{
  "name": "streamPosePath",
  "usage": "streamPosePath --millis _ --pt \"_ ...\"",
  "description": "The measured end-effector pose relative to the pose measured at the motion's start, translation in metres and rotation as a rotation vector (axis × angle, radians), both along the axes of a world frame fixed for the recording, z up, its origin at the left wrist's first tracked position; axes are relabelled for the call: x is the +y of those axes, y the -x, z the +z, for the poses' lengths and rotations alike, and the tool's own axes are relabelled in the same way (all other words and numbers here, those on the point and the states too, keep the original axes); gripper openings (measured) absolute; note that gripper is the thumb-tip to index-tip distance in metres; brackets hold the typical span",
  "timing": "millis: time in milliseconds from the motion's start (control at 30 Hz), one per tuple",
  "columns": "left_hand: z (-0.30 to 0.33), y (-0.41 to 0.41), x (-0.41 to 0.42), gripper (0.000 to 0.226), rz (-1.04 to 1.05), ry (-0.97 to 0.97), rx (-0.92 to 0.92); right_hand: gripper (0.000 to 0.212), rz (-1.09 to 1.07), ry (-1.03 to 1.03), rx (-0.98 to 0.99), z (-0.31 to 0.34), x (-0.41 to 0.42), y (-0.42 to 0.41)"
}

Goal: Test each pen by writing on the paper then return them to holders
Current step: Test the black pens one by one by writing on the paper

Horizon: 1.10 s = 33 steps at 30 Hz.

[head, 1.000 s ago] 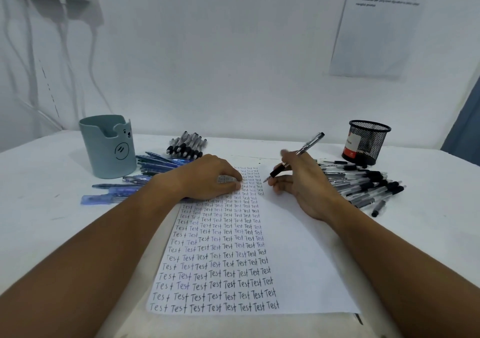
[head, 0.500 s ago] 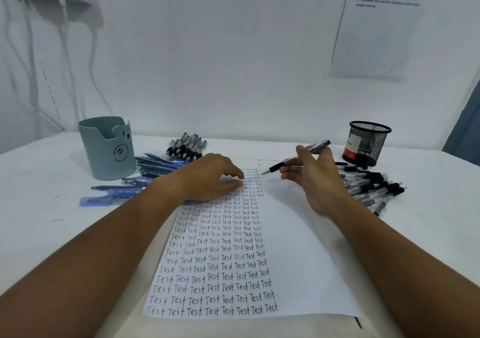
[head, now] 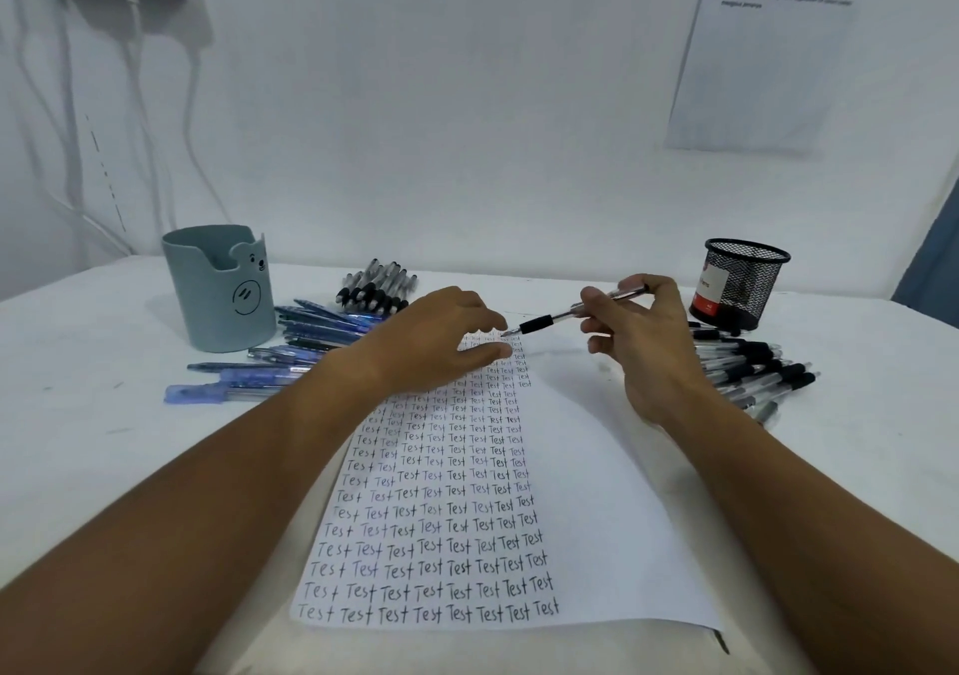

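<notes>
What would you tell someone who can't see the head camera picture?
A right hand holds a pen over paper filled with "Test", while the left hand rests on it. Pens lie beside a blue cup and a mesh cup.

Pen piles (head: pixel 747 368) (head: pixel 311 342) flank paper (head: pixel 597 467); its right half bare, passable.

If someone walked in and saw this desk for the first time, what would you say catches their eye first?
Most striking is the sheet of paper at the centre, its left half packed with rows of the handwritten word "Test". Above its far end the right hand holds a black-gripped pen pointing left toward the left hand, which rests on the sheet. Heaps of loose pens flank it: blue pens beside a grey-blue bear holder, black ones before a mesh cup.
</notes>
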<state>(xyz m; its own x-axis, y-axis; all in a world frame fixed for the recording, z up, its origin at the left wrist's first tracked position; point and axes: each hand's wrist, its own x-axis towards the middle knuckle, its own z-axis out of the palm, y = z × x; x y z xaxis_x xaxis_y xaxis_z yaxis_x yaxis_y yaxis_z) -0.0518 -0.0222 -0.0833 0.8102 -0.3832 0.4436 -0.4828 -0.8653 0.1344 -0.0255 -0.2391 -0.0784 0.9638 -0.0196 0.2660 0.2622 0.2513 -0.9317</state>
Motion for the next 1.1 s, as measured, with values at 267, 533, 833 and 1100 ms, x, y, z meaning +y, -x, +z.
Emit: streamPosePath --millis 267,533,833,1100 --pt "0.000 0.003 -0.007 0.028 -0.039 0.048 -0.012 0.033 0.031 0.086 0.000 0.000 0.004 0.003" --pt "-0.001 0.004 -0.011 0.024 -0.035 0.120 -0.005 0.031 0.122 -0.078 0.031 0.002 0.007 0.007" --pt "0.007 -0.004 0.034 0.021 0.351 0.261 -0.117 0.031 -0.493 1.393 -0.277 0.000 -0.013 -0.012" --pt "0.002 -0.009 0.083 0.031 0.723 0.244 -0.224 0.027 -0.512 1.828 -0.129 -0.009 -0.016 -0.014"
